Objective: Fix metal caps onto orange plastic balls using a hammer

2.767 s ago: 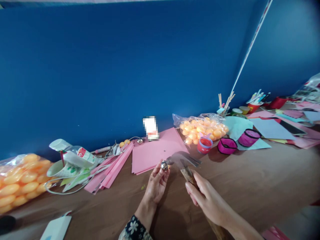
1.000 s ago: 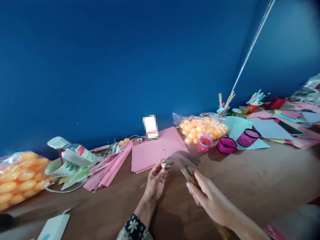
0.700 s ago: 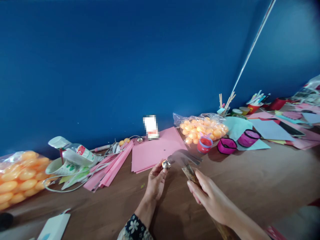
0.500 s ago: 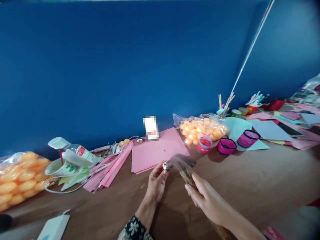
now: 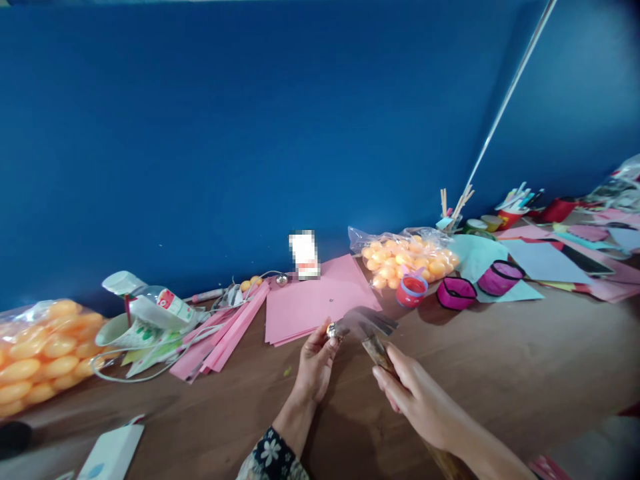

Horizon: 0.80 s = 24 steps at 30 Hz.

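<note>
Between its thumb and fingers, my left hand (image 5: 316, 363) pinches a small shiny metal ball (image 5: 333, 330), just in front of the pink paper sheets (image 5: 320, 300). To its right, my right hand (image 5: 407, 383) is wrapped round the wooden handle of a hammer (image 5: 377, 350). The hammer's head is blurred and lies close to the right side of the metal ball; whether they touch cannot be made out. Another shiny ball (image 5: 282, 280) rests at the back left corner of the pink sheets.
A bag of orange balls (image 5: 400, 257), a red cup (image 5: 411, 291) and magenta pouches (image 5: 456, 293) are at the right. Pink strips (image 5: 235, 333), a plastic bottle (image 5: 167, 303), a cable and another orange ball bag (image 5: 45, 353) lie left. A blue wall (image 5: 225, 133) stands behind.
The whole view has shifted slightly, with things on the table appearing a little further right. Both hands keep their holds, and the hammer is in nearly the same place beside the ball.
</note>
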Each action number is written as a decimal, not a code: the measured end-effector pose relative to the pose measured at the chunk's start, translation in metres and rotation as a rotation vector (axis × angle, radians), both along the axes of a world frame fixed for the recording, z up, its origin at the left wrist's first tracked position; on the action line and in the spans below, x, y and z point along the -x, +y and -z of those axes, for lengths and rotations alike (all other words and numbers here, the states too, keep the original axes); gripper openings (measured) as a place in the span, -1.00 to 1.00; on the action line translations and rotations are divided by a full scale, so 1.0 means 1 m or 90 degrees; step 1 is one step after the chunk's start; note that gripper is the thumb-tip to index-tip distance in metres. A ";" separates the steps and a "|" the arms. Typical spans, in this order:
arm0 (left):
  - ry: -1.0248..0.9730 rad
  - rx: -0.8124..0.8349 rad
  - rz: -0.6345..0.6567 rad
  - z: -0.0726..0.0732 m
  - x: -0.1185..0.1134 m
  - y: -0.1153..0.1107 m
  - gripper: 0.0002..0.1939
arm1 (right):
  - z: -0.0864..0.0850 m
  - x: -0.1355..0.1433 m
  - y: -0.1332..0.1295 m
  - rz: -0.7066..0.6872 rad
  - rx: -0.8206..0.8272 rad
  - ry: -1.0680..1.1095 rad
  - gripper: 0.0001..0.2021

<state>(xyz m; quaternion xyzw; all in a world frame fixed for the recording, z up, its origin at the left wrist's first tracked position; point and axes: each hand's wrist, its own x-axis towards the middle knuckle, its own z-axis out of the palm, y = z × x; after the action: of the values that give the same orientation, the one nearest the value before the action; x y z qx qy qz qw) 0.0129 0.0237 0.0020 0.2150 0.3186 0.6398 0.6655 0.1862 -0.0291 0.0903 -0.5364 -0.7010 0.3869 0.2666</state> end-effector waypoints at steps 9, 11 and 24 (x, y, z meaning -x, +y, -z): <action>0.012 0.032 0.003 -0.003 0.003 -0.003 -0.66 | -0.004 -0.002 -0.001 0.007 0.022 0.023 -0.80; 0.031 0.042 0.008 -0.003 0.004 -0.003 -0.68 | -0.005 -0.002 -0.002 0.012 0.010 0.013 -0.80; -0.042 0.037 -0.007 0.001 0.003 -0.002 -0.62 | -0.002 0.002 -0.002 -0.007 0.008 0.024 -0.77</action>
<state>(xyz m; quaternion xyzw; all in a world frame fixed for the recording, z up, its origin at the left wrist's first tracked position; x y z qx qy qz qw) 0.0094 0.0219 0.0012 0.1726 0.3163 0.6405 0.6782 0.1843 -0.0312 0.0920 -0.5266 -0.6966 0.4027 0.2744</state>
